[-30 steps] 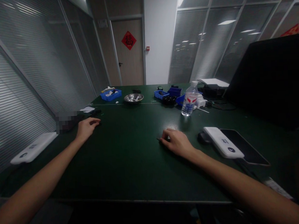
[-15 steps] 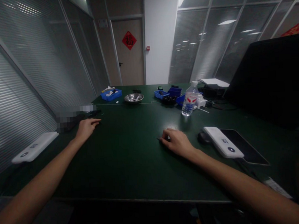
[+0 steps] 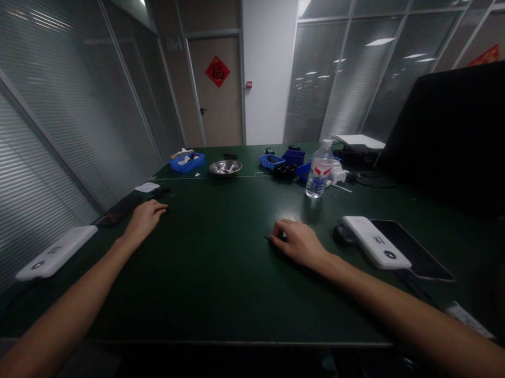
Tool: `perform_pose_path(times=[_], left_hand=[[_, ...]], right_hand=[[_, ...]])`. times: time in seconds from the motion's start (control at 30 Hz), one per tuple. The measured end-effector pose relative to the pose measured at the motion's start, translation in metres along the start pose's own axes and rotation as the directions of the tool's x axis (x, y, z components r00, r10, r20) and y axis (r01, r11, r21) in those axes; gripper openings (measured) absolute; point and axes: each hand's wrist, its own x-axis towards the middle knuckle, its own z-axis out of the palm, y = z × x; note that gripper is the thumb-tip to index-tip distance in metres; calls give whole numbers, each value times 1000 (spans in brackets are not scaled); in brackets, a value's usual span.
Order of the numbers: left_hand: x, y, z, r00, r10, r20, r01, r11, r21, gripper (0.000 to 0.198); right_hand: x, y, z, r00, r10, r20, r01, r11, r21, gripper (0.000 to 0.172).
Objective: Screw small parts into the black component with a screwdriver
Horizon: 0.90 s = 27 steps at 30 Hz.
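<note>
My left hand (image 3: 145,218) rests low over the dark green table (image 3: 213,253) on the left side. Its fingertips are pressed together, and whatever is between them is too small and dark to make out. To the right of centre, my right hand (image 3: 298,242) lies on the tabletop with curled fingers. A thin dark pointed object (image 3: 267,238) pokes out from its thumb and index finger; most of it is hidden by the hand. Close to the right hand are a black mouse (image 3: 343,234) and a white power bank (image 3: 376,242).
A water bottle (image 3: 318,171) stands beyond my right hand. Farther back are a metal bowl (image 3: 226,169), a blue basket (image 3: 187,163) and several blue trays (image 3: 272,162). Another white power bank (image 3: 56,253) lies at left. A large black monitor (image 3: 457,139) fills the right side.
The view has shifted slightly. My left fingertips have come closer together and dipped a little. My right hand keeps its grip and place.
</note>
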Motion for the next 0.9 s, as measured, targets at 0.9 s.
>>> perform_pose_path(times=[0.9], left_hand=[[2,8,-5,992,-118,49,121,991,-64,25]], right_hand=[[-1,1,3,1000,-10,-23,10,1000,10,17]])
